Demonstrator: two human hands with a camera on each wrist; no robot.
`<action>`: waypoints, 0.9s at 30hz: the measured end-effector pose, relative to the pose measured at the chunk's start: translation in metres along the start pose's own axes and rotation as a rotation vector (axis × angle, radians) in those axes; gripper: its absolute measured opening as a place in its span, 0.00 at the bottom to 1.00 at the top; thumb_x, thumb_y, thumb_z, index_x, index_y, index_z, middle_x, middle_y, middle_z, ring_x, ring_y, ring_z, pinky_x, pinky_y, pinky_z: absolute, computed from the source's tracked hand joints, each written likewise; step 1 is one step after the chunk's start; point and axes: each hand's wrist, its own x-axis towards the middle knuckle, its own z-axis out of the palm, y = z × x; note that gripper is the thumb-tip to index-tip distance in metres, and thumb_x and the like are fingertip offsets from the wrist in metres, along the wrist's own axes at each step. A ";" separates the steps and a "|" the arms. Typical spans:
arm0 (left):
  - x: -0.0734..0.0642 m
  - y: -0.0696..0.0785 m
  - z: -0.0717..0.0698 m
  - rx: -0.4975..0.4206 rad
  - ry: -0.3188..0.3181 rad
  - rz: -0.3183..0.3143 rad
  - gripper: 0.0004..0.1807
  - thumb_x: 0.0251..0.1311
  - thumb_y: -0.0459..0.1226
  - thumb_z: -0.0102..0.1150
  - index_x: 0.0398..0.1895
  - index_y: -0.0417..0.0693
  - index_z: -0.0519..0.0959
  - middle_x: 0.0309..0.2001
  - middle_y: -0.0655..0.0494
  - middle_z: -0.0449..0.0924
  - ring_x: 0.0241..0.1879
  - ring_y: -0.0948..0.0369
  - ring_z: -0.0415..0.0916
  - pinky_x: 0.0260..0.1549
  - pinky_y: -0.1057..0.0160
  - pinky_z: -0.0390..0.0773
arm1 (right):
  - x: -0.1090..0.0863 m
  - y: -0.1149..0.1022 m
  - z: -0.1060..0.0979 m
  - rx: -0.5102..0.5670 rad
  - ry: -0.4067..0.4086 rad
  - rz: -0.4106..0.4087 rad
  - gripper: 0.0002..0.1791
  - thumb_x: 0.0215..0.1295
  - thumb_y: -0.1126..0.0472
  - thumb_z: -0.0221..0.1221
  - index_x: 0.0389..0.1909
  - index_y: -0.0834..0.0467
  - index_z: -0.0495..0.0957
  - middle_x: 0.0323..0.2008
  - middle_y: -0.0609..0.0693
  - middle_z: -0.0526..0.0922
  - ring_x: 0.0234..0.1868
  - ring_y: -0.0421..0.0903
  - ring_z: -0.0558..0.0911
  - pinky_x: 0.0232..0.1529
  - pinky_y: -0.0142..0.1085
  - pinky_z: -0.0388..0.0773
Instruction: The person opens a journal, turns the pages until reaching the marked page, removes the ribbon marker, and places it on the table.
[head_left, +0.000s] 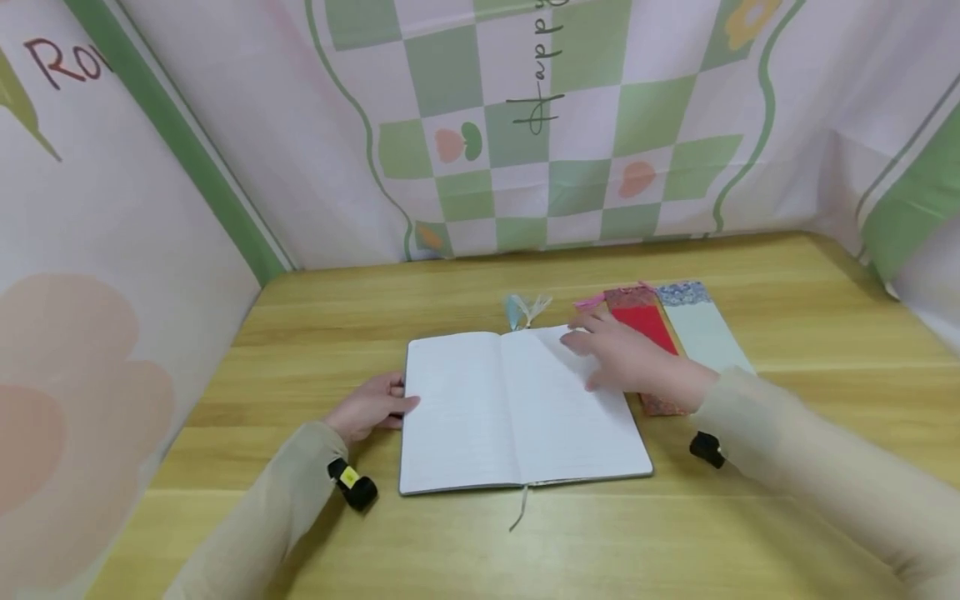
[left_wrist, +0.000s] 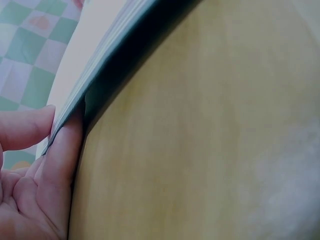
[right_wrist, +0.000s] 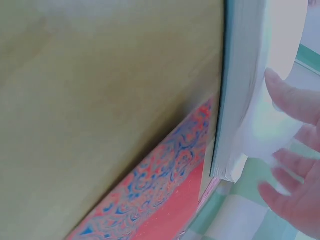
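Note:
An open notebook [head_left: 457, 417] with white ruled pages and a dark cover lies on the wooden table. My left hand [head_left: 372, 406] grips its left edge; in the left wrist view the thumb [left_wrist: 27, 129] is on the page side and fingers are under the cover. My right hand [head_left: 622, 354] is over the upper right page, fingers spread and slightly bent. The right wrist view shows its thumb [right_wrist: 290, 97] close to the page; whether it touches cannot be told. A grey ribbon [head_left: 519, 510] hangs from the notebook's bottom edge.
Right of the notebook lie a red bookmark [head_left: 643, 325] with patterned ends and a pink tassel [head_left: 590, 302], and a pale bookmark [head_left: 705, 333] with a blue patterned end. Light blue [head_left: 513, 312] and white tassels [head_left: 532, 310] show beyond its top edge. A checkered curtain [head_left: 540, 167] hangs behind the table.

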 end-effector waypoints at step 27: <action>0.001 -0.001 -0.001 -0.017 0.011 -0.004 0.24 0.66 0.32 0.52 0.64 0.35 0.63 0.51 0.43 0.76 0.38 0.61 0.75 0.36 0.64 0.79 | -0.025 -0.020 -0.016 0.522 -0.119 0.119 0.21 0.62 0.55 0.62 0.56 0.53 0.76 0.56 0.57 0.76 0.52 0.52 0.77 0.42 0.35 0.79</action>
